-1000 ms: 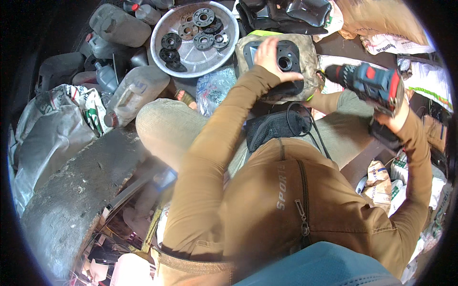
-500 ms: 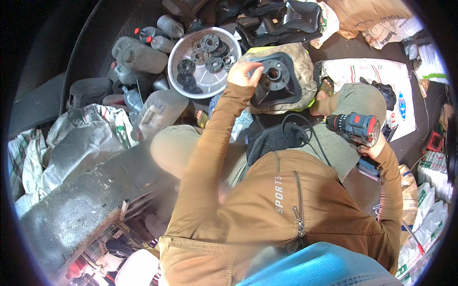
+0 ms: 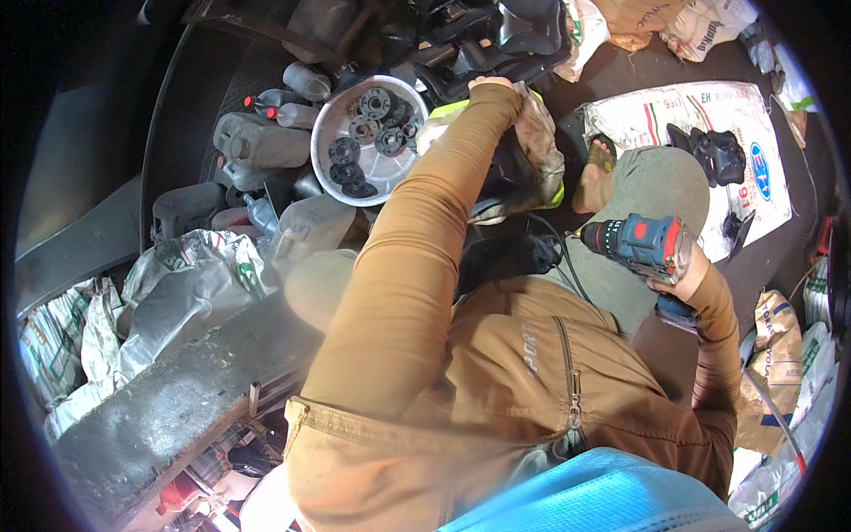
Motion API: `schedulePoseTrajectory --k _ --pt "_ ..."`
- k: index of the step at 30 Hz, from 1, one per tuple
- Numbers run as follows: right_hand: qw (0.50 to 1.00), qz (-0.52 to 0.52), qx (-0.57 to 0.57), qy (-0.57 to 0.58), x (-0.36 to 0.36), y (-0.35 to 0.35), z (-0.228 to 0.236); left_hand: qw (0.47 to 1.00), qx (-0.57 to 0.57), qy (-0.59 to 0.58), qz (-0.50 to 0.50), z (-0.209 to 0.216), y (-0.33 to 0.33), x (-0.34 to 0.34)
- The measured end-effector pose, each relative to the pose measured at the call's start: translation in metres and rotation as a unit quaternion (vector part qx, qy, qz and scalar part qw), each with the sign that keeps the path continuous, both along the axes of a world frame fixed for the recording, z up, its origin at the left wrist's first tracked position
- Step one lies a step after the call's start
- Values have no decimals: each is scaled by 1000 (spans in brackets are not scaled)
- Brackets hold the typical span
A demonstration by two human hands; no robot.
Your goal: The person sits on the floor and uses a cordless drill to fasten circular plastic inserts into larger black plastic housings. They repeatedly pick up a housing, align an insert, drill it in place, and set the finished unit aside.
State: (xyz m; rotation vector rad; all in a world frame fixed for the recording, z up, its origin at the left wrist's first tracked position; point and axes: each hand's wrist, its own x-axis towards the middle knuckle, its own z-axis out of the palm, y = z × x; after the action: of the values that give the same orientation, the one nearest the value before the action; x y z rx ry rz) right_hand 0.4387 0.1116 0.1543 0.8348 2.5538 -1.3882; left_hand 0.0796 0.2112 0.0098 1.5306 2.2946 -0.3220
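My left arm is stretched far forward, and my left hand [image 3: 493,82] is at the near edge of a heap of black moulded plastic parts [image 3: 532,31]. Its fingers are mostly hidden, so I cannot tell whether they grip a part. Under that forearm, a black plastic piece [image 3: 510,173] shows partly on a dirty pale sack [image 3: 537,133] with yellow-green edging. At the right, my right hand [image 3: 684,277] is wrapped round the handle of a blue and black cordless drill [image 3: 640,244], which points left above my knee.
A white basket [image 3: 322,168] with several black round flanges stands left of the sack. Grey plastic jugs [image 3: 266,140] crowd beyond it. On the right, a white printed sack [image 3: 740,106] lies flat with black parts [image 3: 720,157] on it. A dark slab [image 3: 177,381] runs along the lower left.
My left hand has left the square black part with the round flange and reached forward to the heap. The drill remains in my right hand, shifted slightly left in view.
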Motion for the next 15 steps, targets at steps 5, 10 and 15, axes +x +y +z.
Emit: schedulePoseTrajectory --k 5,10,15 --pt "1000 -21 1 5 -4 -1 10 998 -38 -42 28 -45 13 -13" --pt "999 -33 3 2 2 -2 3 995 -57 -67 49 -41 18 -17" --pt "993 -94 -64 -17 0 -8 10 1000 -11 -15 -17 -14 -2 15"
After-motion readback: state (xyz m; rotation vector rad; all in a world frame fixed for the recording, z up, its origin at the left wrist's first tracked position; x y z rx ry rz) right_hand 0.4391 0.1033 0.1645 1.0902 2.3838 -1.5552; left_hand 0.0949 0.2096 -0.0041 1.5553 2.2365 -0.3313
